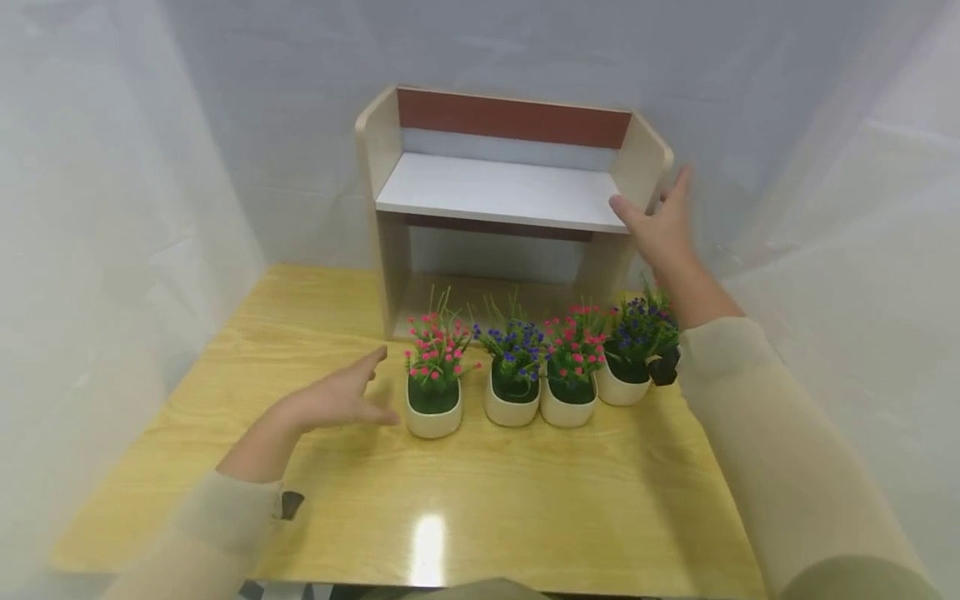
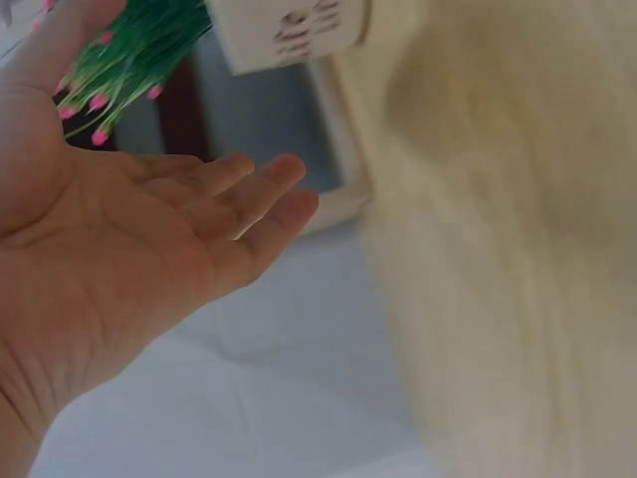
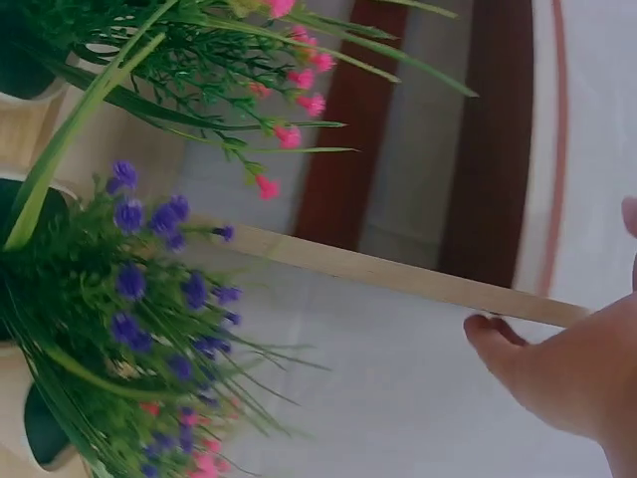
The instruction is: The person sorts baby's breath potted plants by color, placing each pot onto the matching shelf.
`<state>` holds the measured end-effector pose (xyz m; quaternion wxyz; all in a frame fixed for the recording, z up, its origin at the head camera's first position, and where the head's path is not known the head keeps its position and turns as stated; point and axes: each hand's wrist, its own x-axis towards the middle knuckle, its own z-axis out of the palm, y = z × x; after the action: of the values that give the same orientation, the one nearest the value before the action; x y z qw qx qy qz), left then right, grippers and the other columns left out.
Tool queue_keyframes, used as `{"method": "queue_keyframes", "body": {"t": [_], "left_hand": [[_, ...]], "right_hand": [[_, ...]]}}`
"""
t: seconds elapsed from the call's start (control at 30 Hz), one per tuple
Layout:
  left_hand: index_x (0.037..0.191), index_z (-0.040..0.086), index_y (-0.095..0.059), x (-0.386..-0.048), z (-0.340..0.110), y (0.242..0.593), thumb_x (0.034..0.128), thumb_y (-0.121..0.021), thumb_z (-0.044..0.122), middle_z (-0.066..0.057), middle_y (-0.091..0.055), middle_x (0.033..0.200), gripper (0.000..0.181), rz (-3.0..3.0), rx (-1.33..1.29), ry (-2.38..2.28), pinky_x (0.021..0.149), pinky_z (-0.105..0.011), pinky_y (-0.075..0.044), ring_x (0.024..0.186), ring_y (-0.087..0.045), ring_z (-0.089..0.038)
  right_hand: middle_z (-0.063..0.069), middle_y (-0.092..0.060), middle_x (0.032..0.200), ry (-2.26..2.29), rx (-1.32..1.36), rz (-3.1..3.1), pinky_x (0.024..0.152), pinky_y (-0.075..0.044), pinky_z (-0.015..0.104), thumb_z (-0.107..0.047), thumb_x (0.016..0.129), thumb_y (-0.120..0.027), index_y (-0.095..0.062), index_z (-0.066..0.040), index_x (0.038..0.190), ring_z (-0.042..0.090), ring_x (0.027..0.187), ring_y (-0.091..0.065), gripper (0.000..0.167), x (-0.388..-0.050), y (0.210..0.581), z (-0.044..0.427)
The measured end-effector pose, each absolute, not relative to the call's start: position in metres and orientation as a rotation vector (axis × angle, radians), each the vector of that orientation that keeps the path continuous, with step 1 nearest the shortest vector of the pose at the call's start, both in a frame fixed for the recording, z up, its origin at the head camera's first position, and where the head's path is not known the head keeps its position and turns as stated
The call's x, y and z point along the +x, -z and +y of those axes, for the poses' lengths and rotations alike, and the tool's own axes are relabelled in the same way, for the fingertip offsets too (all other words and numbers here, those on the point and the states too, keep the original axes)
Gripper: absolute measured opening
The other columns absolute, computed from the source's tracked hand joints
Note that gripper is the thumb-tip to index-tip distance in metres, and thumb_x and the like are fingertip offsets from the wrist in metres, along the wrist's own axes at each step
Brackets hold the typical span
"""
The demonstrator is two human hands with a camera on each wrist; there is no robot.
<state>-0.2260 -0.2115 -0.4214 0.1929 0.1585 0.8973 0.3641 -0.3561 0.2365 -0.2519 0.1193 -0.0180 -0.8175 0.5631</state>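
Observation:
My left hand (image 1: 330, 400) is held with fingers and thumb spread, just left of a white pot of pink artificial flowers (image 1: 433, 417); a gap shows between them. In the left wrist view its palm (image 2: 129, 229) faces up beside that pot (image 2: 289, 35), which has lettering on its side. My right hand (image 1: 667, 229) is raised at the right side panel of a two-tier wooden shelf (image 1: 498, 187), its thumb and fingers spread apart. In the right wrist view the fingertips lie close to the panel's edge (image 3: 398, 279); I cannot tell whether they touch.
Right of the pink pot stand a purple-flowered pot (image 1: 512, 408), another pink pot (image 1: 568, 408) and a purple one (image 1: 624, 387). My right forearm partly hides more flowers. The yellow wooden table (image 1: 360, 517) backs onto a white curtain (image 1: 300, 100).

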Motion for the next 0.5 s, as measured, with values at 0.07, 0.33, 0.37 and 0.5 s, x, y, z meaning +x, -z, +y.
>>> {"method": "queue_keyframes", "body": {"t": [0.07, 0.33, 0.37, 0.5], "left_hand": [[0.172, -0.002, 0.004, -0.227, -0.205, 0.429, 0.0904, -0.087, 0.046, -0.029, -0.007, 0.181, 0.132, 2.474, 0.450, -1.048, 0.128, -0.072, -0.030, 0.161, -0.026, -0.059], [0.171, 0.000, 0.014, -0.227, -0.176, 0.452, 0.0847, -0.094, 0.038, -0.031, 0.005, 0.180, 0.144, 2.388, 0.457, -1.190, 0.132, -0.071, -0.021, 0.163, -0.014, -0.059], [0.172, 0.001, 0.012, -0.228, -0.173, 0.454, 0.0832, -0.095, 0.038, -0.030, 0.003, 0.180, 0.144, 2.394, 0.468, -1.209, 0.132, -0.071, -0.019, 0.164, -0.014, -0.058], [0.174, 0.006, -0.010, -0.233, -0.162, 0.464, 0.0776, -0.099, 0.030, -0.026, -0.025, 0.178, 0.133, 2.430, 0.590, -1.312, 0.133, -0.069, -0.023, 0.162, -0.031, -0.049]], "right_hand": [[0.008, -0.008, 0.184, -1.728, -0.075, -2.362, 0.138, -0.026, 0.043, -0.042, 0.101, -0.074, 0.025, -0.034, 0.170, 0.026, 0.169, -0.021, 0.121, -0.362, 0.256, 0.237], [0.012, -0.029, 0.178, -1.860, -0.169, -2.290, 0.136, -0.031, 0.047, -0.036, 0.104, -0.073, -0.015, -0.023, 0.173, 0.030, 0.163, -0.035, 0.092, -0.383, 0.279, 0.239], [0.013, -0.030, 0.178, -1.887, -0.176, -2.301, 0.136, -0.031, 0.049, -0.037, 0.104, -0.071, -0.018, -0.021, 0.173, 0.031, 0.162, -0.036, 0.088, -0.385, 0.282, 0.240], [0.017, -0.029, 0.178, -2.003, -0.184, -2.336, 0.135, -0.030, 0.056, -0.044, 0.110, -0.060, -0.014, -0.020, 0.174, 0.036, 0.163, -0.035, 0.083, -0.389, 0.291, 0.243]]}}
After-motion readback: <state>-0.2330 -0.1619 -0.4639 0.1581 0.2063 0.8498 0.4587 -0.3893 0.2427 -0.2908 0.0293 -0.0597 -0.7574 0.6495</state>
